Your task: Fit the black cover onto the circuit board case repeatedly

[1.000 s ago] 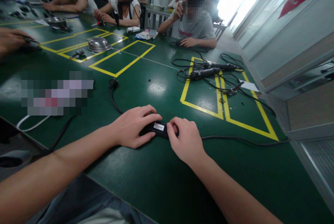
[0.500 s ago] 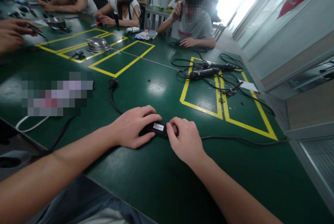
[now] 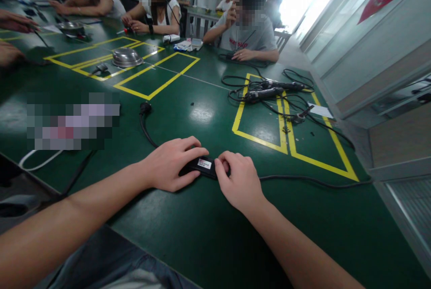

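Note:
A black power adapter with a white printed label lies flat on the green table in front of me. My left hand grips its left end, thumb on the near side and fingers on the far side. My right hand is closed at its right end, with curled fingers hiding that end. Beyond my left hand a black cord leads to a power plug lying on the table. Another black cable runs rightward from behind my right hand to the table's edge.
Black electric screwdrivers and tangled cords lie within yellow tape at the right. A metal bowl sits upside down at the far left. A blurred-out object lies at the left. Co-workers sit across the table; another person's hand holds a thin tool.
My hands and the power adapter stay in place. At the far left, another person's hands have shifted slightly, moving the thin tool.

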A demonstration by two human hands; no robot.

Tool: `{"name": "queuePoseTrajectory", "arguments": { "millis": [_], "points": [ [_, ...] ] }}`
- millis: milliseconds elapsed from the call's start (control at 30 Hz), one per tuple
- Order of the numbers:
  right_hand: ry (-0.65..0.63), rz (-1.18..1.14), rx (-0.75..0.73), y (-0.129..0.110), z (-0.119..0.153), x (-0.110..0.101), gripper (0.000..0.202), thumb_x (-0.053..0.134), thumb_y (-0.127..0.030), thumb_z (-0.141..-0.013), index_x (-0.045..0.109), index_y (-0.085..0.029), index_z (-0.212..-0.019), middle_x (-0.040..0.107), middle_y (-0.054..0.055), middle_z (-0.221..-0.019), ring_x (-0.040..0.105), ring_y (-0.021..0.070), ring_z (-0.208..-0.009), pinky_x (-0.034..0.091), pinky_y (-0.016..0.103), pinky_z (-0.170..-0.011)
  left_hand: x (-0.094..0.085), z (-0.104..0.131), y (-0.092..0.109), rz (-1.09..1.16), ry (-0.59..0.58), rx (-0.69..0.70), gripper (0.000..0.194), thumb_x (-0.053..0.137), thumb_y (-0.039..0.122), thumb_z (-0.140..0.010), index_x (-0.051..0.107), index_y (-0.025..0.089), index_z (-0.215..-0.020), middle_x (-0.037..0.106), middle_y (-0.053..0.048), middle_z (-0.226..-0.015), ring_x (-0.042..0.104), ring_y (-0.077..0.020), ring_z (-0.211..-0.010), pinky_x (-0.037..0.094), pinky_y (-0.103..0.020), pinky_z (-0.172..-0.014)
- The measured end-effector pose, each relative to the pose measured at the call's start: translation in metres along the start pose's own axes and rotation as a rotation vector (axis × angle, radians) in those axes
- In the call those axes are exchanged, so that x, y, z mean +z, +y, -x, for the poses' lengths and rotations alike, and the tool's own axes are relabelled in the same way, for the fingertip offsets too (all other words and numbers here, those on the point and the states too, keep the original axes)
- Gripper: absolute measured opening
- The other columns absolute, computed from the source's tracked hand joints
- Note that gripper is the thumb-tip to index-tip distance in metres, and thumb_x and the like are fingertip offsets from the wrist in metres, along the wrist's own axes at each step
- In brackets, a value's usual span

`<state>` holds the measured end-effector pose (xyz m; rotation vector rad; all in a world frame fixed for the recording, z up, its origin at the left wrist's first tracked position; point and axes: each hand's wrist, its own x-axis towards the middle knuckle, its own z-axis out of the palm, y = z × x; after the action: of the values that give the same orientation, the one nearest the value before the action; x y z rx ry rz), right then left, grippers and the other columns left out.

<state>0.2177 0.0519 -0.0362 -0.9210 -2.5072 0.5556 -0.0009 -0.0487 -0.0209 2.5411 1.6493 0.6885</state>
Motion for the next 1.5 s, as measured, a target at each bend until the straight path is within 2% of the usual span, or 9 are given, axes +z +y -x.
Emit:
{"name": "queuePoseTrajectory", "arguments": {
  "millis": [300,900,1500],
  "points": [
    [-0.012,-0.002,0.009,-0.0003,-0.0005,-0.0011,0.028,0.051,-0.032,-0.104,0.054,-0.024,-0.077,0.058,0.0,-0.07,0.054,0.02,-0.072,0.031,0.036,-0.075,0.0038,0.0015,-0.0036,-0.008,0.01,0.003,0.043,0.059,0.04,-0.1,0.058,0.02,-0.138,0.067,-0.013,-0.124,0.071,-0.0269,-0.099,0.06,-0.041,-0.084],
    [0.004,0.023,0.001,0.0001,0.0,0.0004,0.027,0.052,-0.03,-0.104,0.056,-0.024,-0.078,0.058,0.0,-0.07,0.055,0.0201,-0.072,0.031,0.036,-0.075,-0.0003,-0.0002,0.0002,0.007,-0.016,-0.016,0.042,0.059,0.037,-0.099,0.06,0.019,-0.137,0.067,-0.014,-0.124,0.071,-0.028,-0.101,0.061,-0.043,-0.086],
    [-0.014,0.007,0.014,-0.0007,-0.0002,-0.0013,0.029,0.05,-0.032,-0.104,0.054,-0.024,-0.077,0.057,0.0,-0.07,0.054,0.0202,-0.072,0.031,0.036,-0.075,0.0031,0.0013,-0.0036,-0.021,0.022,0.023,0.04,0.057,0.039,-0.1,0.06,0.019,-0.135,0.067,-0.013,-0.122,0.071,-0.0263,-0.096,0.059,-0.04,-0.081]
  ]
}}
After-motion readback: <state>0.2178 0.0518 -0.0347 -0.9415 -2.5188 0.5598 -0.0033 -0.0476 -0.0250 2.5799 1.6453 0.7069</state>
